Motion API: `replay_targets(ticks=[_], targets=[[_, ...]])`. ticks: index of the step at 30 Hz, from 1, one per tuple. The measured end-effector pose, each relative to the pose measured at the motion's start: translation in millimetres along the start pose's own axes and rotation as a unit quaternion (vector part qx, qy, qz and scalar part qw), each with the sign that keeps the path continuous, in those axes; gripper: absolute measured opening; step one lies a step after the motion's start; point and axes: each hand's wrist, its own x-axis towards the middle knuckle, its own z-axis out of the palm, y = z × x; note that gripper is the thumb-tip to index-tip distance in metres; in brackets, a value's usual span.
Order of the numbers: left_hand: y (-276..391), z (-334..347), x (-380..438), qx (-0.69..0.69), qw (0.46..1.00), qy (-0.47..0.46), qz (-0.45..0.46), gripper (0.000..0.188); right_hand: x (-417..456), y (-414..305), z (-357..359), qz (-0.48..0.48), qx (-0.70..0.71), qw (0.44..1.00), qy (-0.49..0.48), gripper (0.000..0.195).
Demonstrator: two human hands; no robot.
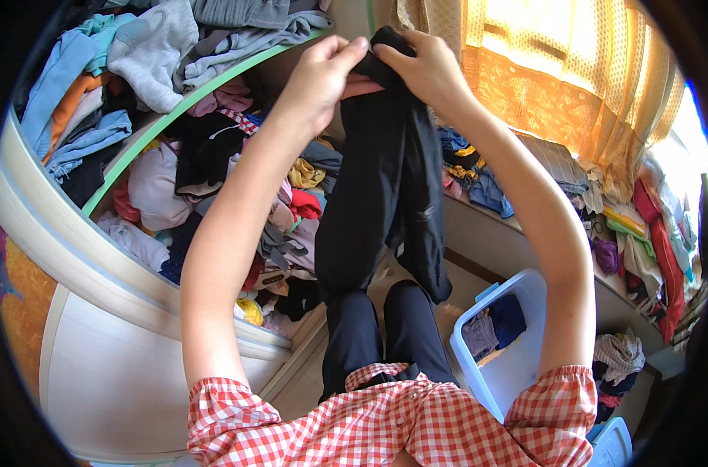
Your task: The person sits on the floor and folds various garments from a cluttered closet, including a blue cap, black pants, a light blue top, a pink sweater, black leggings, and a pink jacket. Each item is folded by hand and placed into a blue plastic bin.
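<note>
A pair of black trousers (pixel 383 175) hangs down in front of me, held up by its waistband. My left hand (pixel 325 76) pinches one side of the waistband between thumb and fingers. On the other side, my right hand (pixel 424 67) grips the bunched black fabric. The two legs dangle side by side, their lower ends near my knees. A small pale mark shows on the right-hand leg. The wardrobe shelves full of clothes lie beyond my left forearm.
Heaped clothes (pixel 155 181) fill the wardrobe below a green-edged shelf (pixel 138 140), with more clothing (pixel 150 52) above. A blue plastic bin (pixel 506 373) holding some garments stands at right. Clothes line the window ledge (pixel 494 192) under orange curtains (pixel 541 105). A sliding door (pixel 109 362) is at left.
</note>
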Motion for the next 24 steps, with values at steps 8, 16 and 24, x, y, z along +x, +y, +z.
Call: replay_targets(ticks=[8, 16, 24], targets=[[15.0, -1.2, -13.8, 0.158, 0.970, -0.036, 0.184, 0.016, -9.4, -12.0, -15.2, -0.043, 0.283, 0.939, -0.192, 0.059], [16.2, -13.5, -31.5, 0.265, 0.928, 0.003, 0.263, 0.023, 2.7, -6.9, 19.2, 0.012, 0.340, 0.936, -0.095, 0.037], [-56.1, -98.7, -72.5, -0.146, 0.953, 0.259, -0.067, 0.048, -15.4, -106.1, -12.4, 0.013, 0.537, 0.830, -0.146, 0.020]])
